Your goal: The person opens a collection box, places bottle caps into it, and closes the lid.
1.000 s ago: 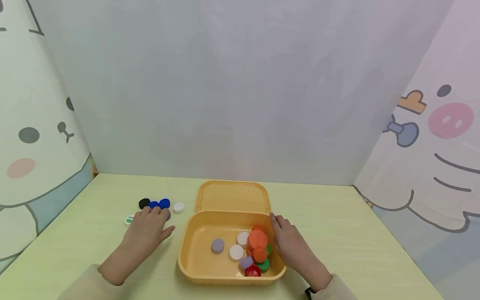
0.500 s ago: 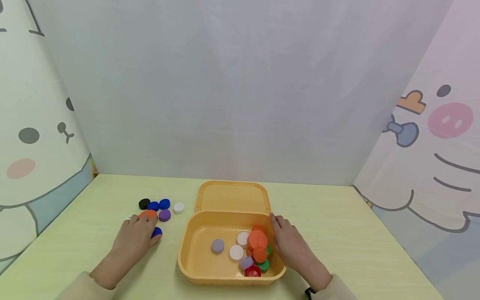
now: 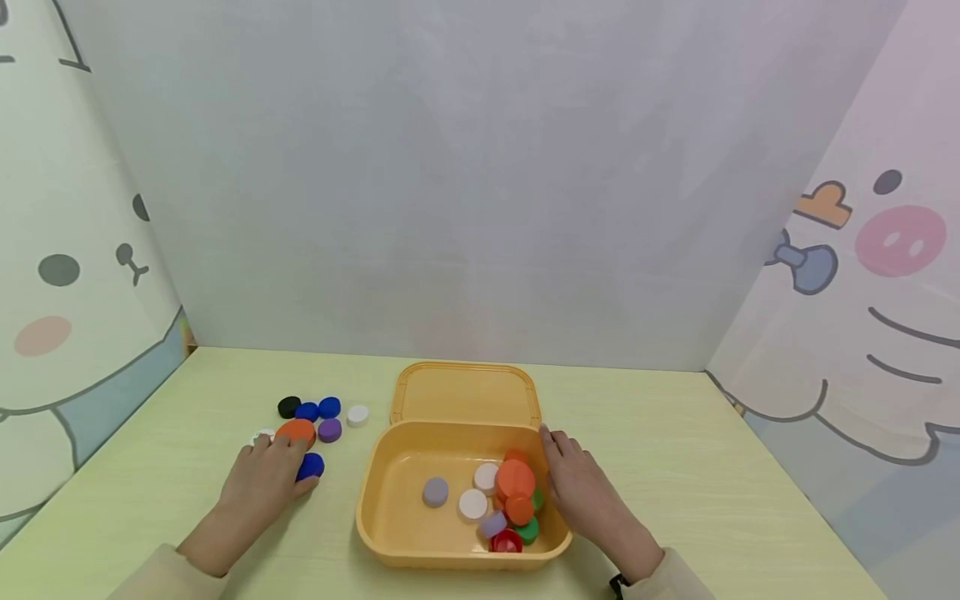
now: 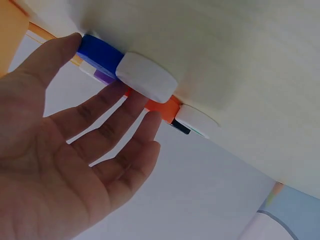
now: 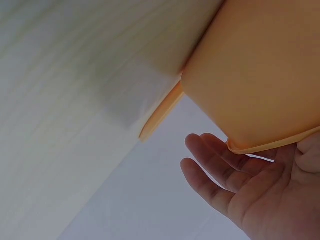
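On the left of the table, my left hand [image 3: 258, 482] reaches among loose bottle caps. Its thumb and index finger pinch a blue cap [image 4: 101, 52] at the edges. A white cap [image 4: 146, 76] sits against that blue cap near the other fingertips. Just beyond the fingers lies a large orange cap [image 3: 297, 431], with a purple cap [image 3: 330, 430] to its right. My right hand [image 3: 588, 493] rests on the right rim of an open yellow box [image 3: 397, 533], its fingers fairly straight along the rim. White, lilac, orange, green and red caps lie in the box.
The box's lid [image 3: 465, 393] lies folded back behind it. A black cap [image 3: 288, 407], more blue caps [image 3: 329, 407] and another white cap [image 3: 357, 416] lie farther back on the left. A pale curtain [image 3: 480, 183] closes off the table's far edge.
My left hand has come back toward the person and a little left, uncovering the orange and purple caps; its thumb and index finger are now at the blue cap. The right hand stays put.
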`<state>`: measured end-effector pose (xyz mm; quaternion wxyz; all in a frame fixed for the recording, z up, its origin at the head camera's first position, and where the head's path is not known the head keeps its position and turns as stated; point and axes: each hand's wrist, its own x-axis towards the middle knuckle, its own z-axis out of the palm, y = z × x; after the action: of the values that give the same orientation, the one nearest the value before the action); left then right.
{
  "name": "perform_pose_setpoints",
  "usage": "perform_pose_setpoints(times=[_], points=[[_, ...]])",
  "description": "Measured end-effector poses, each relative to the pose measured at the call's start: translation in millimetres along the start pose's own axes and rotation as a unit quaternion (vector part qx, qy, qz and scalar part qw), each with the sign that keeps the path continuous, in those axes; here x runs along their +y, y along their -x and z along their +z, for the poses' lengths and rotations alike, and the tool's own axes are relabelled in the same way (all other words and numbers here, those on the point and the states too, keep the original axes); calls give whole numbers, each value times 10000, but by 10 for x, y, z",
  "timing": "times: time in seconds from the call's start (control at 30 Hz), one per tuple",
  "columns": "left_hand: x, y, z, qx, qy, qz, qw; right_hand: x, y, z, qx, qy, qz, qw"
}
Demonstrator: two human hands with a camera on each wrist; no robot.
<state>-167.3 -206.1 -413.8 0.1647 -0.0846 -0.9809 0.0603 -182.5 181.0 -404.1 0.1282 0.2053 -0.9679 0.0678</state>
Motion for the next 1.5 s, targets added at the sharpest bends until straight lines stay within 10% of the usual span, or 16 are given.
perform_pose_setpoints(times=[0.57, 1.1, 1.5], points=[[22, -29, -42, 147, 120, 74, 9998, 2, 3, -1, 74, 10, -47, 10000], [258, -220, -502, 1070, 263, 428, 9930, 7, -1, 7, -21, -28, 23, 10000], [643, -305, -587, 303, 302, 502, 9978, 7, 4, 4, 55, -23, -31, 10000]])
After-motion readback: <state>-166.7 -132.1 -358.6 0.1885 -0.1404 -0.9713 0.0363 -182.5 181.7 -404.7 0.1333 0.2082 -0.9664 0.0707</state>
